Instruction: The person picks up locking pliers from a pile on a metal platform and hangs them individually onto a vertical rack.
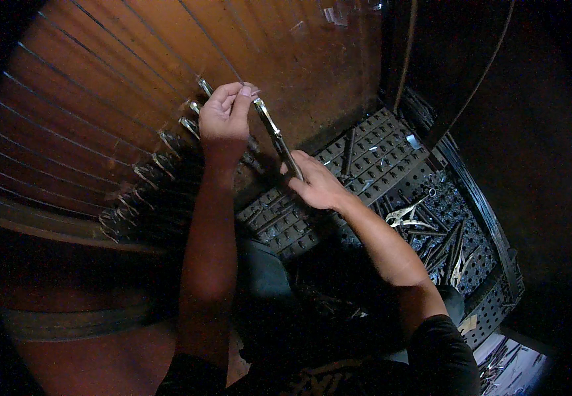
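Observation:
My left hand [226, 115] is raised, thumb and forefinger pinched together at the lower end of a thin wire [214, 45] that runs down from above. Just to its right is a slim metal tool [269, 122] with a shiny upper end and a darker lower shaft; its exact kind is unclear. My right hand [316, 181] is closed round the lower part of this tool, holding it tilted with the shiny end up, close to my left fingertips. Beside my left wrist, similar shiny-ended pieces [190, 125] stand in a row.
More wires [81, 125] fan across the brown panel [312, 72] at left, with dark pieces clustered at their lower ends. A perforated metal rack [372, 148] lies at right. Behind my right forearm, a holed tray [481, 228] carries locking pliers [403, 216] and dark rods.

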The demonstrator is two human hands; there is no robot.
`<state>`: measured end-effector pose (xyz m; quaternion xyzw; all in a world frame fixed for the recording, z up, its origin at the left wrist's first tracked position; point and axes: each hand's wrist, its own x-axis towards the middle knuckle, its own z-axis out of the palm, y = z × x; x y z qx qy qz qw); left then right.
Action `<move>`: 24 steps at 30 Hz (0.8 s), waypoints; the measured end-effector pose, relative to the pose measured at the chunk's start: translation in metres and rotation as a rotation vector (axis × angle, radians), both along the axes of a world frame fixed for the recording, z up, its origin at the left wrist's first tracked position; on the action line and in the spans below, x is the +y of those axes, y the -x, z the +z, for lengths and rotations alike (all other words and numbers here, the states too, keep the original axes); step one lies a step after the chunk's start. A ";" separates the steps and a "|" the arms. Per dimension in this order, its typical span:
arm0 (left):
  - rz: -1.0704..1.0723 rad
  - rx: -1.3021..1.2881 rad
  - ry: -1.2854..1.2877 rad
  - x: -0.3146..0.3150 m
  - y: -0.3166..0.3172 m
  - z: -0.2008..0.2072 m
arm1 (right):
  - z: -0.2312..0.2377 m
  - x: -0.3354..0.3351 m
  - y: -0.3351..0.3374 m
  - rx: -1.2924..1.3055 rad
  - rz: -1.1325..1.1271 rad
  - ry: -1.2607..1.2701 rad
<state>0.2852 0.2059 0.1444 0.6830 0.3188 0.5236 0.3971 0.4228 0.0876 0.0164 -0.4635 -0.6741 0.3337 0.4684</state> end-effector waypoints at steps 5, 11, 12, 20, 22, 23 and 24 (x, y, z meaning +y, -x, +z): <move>0.022 0.005 0.036 -0.003 0.002 0.001 | -0.001 0.001 -0.002 0.003 0.019 -0.001; 0.040 0.020 0.061 -0.015 0.000 0.009 | -0.005 0.003 -0.002 -0.008 0.023 -0.058; 0.050 0.035 0.066 -0.019 -0.001 0.012 | -0.005 0.004 -0.002 -0.010 0.022 -0.073; 0.024 0.022 0.092 -0.018 0.001 0.010 | -0.004 0.006 -0.003 -0.028 0.032 -0.128; 0.015 0.022 0.110 -0.019 0.001 0.011 | -0.005 0.006 -0.004 -0.043 0.023 -0.099; 0.013 0.021 0.122 -0.020 0.002 0.011 | 0.001 0.004 -0.004 -0.051 0.026 -0.054; 0.011 0.020 0.133 -0.022 0.003 0.012 | 0.005 0.003 -0.003 -0.060 0.029 -0.008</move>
